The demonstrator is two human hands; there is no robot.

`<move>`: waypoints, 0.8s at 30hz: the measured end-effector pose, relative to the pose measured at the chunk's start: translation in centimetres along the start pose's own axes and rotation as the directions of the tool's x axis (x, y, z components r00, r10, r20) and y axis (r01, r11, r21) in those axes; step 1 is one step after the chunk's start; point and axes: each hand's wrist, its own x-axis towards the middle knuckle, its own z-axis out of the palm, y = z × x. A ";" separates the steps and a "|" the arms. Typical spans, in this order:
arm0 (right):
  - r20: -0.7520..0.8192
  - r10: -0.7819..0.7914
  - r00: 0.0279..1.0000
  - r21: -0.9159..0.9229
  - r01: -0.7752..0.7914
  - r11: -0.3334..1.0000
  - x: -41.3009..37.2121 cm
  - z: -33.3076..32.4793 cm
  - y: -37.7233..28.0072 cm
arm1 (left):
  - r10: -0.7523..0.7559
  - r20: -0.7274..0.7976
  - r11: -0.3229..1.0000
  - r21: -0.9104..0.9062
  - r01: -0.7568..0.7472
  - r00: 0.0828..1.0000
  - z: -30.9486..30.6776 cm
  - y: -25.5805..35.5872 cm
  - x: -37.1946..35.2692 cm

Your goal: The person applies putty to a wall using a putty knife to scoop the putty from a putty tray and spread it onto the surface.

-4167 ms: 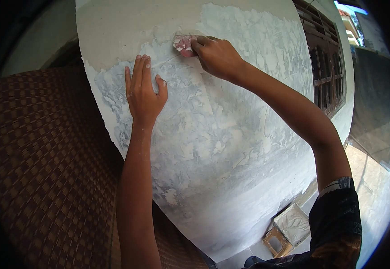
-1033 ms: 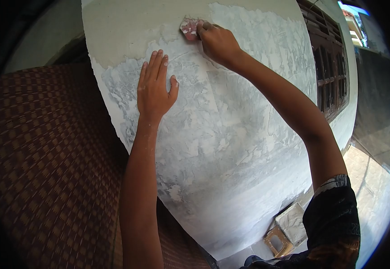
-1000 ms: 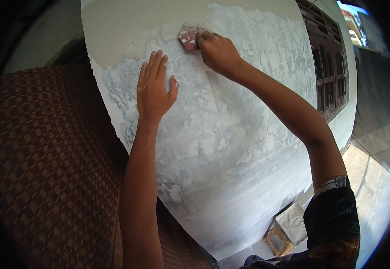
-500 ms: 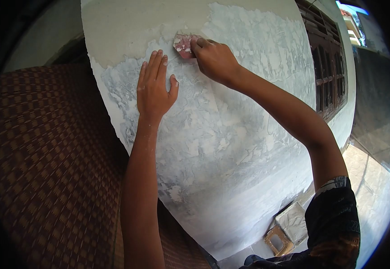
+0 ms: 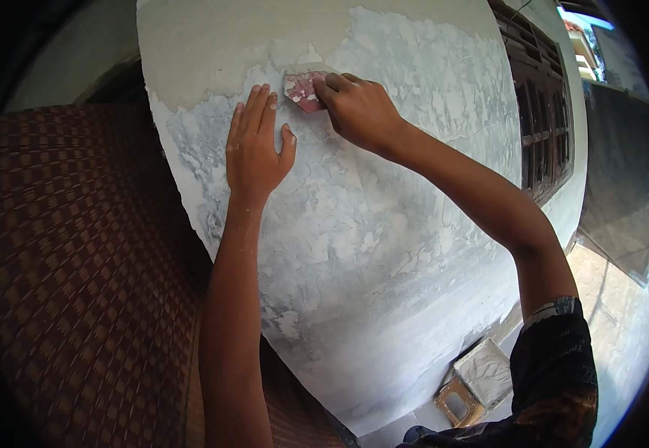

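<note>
My right hand (image 5: pixel 359 108) is closed on a reddish scraper (image 5: pixel 306 89) spotted with white material, its blade against the wall (image 5: pixel 384 216). The wall has patchy white and grey plaster, with a plainer beige band along the top. To the left of the scraper, my left hand (image 5: pixel 259 145) lies flat on the wall with its fingers stretched upward and its thumb apart. It holds nothing, and there are pale specks on its fingers.
A brown woven mat (image 5: pixel 85 246) hangs at the left. A dark wooden window (image 5: pixel 539 104) is at the right. At the wall's foot lie a grey tray-like container (image 5: pixel 485 372) and a brown frame-like object (image 5: pixel 459 402).
My right hand has moved slightly down the wall with the scraper. My left hand stays in nearly the same place.
</note>
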 end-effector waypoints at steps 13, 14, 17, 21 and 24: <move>0.004 -0.066 0.998 -0.052 0.066 0.996 -0.4 0.9 0.9 | 0.006 -0.023 1.000 -0.012 -0.006 1.000 -0.1 0.0 0.1; 0.033 -0.049 0.998 0.006 0.049 0.999 -0.7 0.3 0.8 | 0.006 -0.025 1.000 -0.013 -0.006 1.000 -0.1 0.0 0.1; -0.080 0.055 0.995 -0.032 -0.058 0.998 2.9 -0.5 3.6 | 0.008 -0.025 1.000 -0.013 -0.008 1.000 0.2 -0.1 0.0; -0.124 0.063 0.990 -0.080 -0.074 0.994 8.4 0.5 8.3 | 0.002 -0.004 1.000 0.024 -0.002 1.000 0.2 -0.2 -0.1; -0.097 0.029 0.995 -0.111 -0.040 0.993 8.3 1.5 9.3 | 0.005 -0.009 1.000 0.024 -0.004 1.000 0.1 -0.2 0.0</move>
